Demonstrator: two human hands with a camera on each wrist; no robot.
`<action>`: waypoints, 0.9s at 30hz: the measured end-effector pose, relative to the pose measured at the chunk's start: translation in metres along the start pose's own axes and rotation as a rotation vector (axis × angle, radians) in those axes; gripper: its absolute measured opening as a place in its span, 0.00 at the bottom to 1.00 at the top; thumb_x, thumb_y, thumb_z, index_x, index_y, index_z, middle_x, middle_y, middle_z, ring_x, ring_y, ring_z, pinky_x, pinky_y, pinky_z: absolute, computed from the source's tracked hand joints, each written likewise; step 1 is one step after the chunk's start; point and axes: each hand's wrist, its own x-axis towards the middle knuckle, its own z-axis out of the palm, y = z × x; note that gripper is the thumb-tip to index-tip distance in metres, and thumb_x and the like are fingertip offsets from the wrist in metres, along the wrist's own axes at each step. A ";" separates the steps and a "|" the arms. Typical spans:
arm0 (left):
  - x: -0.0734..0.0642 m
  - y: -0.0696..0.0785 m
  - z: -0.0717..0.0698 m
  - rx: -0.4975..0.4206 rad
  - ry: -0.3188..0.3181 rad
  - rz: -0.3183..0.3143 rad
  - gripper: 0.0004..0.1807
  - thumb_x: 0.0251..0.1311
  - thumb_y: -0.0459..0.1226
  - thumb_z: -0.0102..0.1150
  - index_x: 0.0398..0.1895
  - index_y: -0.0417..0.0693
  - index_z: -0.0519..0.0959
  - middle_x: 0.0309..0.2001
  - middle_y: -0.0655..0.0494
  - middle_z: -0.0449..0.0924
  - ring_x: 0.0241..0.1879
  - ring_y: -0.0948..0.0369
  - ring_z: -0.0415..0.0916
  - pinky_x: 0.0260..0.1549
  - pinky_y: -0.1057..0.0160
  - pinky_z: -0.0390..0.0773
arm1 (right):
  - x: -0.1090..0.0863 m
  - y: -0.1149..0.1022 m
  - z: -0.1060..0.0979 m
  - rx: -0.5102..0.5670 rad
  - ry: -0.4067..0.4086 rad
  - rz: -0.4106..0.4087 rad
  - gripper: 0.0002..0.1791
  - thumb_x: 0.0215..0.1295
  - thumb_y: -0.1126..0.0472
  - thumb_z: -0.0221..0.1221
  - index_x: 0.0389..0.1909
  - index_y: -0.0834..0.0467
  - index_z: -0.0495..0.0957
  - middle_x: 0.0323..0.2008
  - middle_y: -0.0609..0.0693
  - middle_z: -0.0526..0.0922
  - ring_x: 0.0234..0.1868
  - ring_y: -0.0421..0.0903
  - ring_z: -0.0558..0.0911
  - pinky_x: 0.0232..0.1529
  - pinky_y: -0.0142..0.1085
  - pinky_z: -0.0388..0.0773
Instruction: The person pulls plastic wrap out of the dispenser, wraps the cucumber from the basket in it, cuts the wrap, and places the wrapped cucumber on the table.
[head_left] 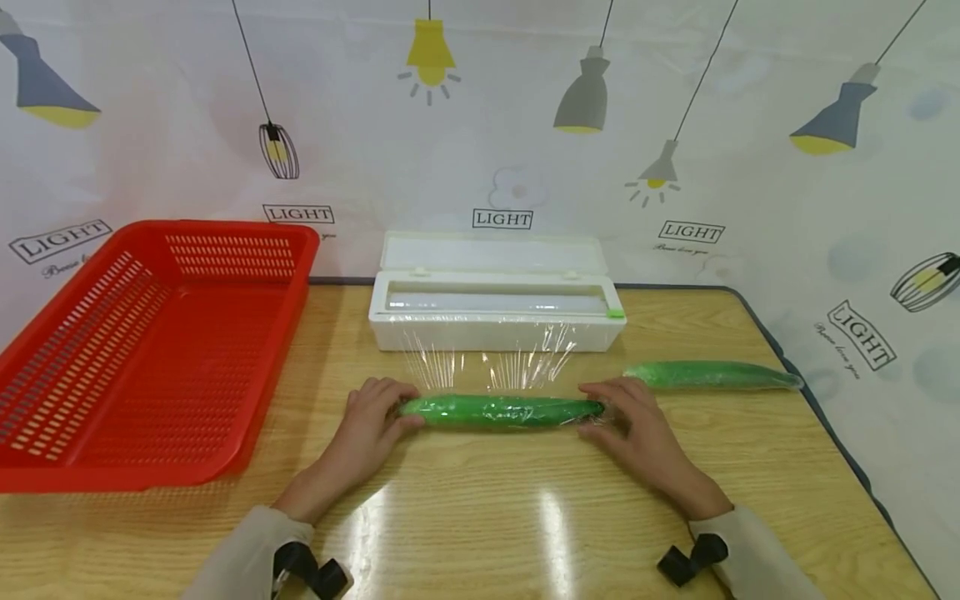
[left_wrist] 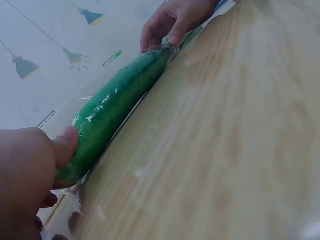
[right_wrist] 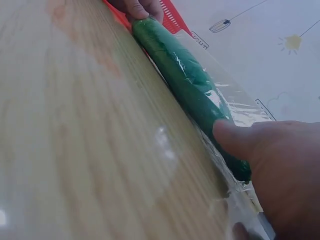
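A green cucumber (head_left: 502, 410) lies crosswise in front of the person, its skin glossy under cling film. The left hand (head_left: 375, 421) holds its left end, thumb on the near side and fingers on the far side. At the darker right end, the right hand (head_left: 637, 425) pinches the cucumber and the loose film there. A sheet of cling film (head_left: 495, 367) stretches in creases from the cucumber back to a white film dispenser box (head_left: 498, 336). In the left wrist view, the left thumb (left_wrist: 67, 145) presses on the wrapped cucumber.
The dispenser's lid (head_left: 495, 252) stands raised, with a film roll (head_left: 495, 302) inside and a green slider (head_left: 615, 314) at the right. Another film-wrapped cucumber (head_left: 712, 375) lies behind the right hand. On the left stands a red plastic basket (head_left: 195, 367). A printed backdrop (head_left: 360, 100) rises behind the wooden table (head_left: 480, 517).
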 end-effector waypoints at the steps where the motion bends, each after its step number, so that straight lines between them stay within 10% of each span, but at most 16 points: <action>1: 0.001 -0.001 0.000 -0.004 0.001 -0.004 0.16 0.53 0.38 0.67 0.44 0.44 0.78 0.41 0.55 0.78 0.42 0.56 0.69 0.36 0.57 0.57 | 0.001 0.000 0.001 0.001 0.017 -0.012 0.26 0.50 0.63 0.72 0.52 0.54 0.79 0.49 0.47 0.77 0.52 0.46 0.71 0.52 0.40 0.65; 9: 0.004 -0.003 0.000 -0.012 0.002 -0.043 0.20 0.56 0.38 0.65 0.51 0.40 0.79 0.41 0.52 0.79 0.42 0.55 0.69 0.38 0.56 0.60 | 0.005 0.001 0.004 0.045 0.040 0.030 0.16 0.53 0.68 0.69 0.43 0.54 0.82 0.43 0.46 0.80 0.40 0.39 0.76 0.34 0.27 0.74; 15: 0.006 -0.005 -0.001 0.026 0.002 -0.031 0.34 0.47 0.42 0.73 0.59 0.45 0.73 0.35 0.56 0.77 0.36 0.59 0.66 0.36 0.59 0.55 | 0.007 0.004 0.005 0.022 0.033 0.015 0.16 0.55 0.68 0.68 0.45 0.53 0.82 0.43 0.45 0.81 0.42 0.42 0.77 0.38 0.32 0.73; 21: 0.011 -0.009 0.000 0.108 0.042 0.070 0.25 0.42 0.39 0.76 0.46 0.53 0.78 0.34 0.59 0.78 0.35 0.58 0.66 0.33 0.58 0.54 | 0.009 0.006 0.005 0.015 0.027 0.011 0.17 0.57 0.69 0.65 0.47 0.52 0.82 0.44 0.44 0.81 0.45 0.44 0.77 0.46 0.35 0.71; 27: 0.014 -0.011 0.003 0.079 0.074 0.006 0.21 0.44 0.37 0.74 0.45 0.50 0.81 0.37 0.56 0.81 0.38 0.57 0.69 0.35 0.57 0.55 | 0.010 0.004 0.005 -0.016 0.007 0.045 0.17 0.59 0.67 0.65 0.50 0.55 0.81 0.46 0.46 0.80 0.48 0.45 0.76 0.48 0.39 0.71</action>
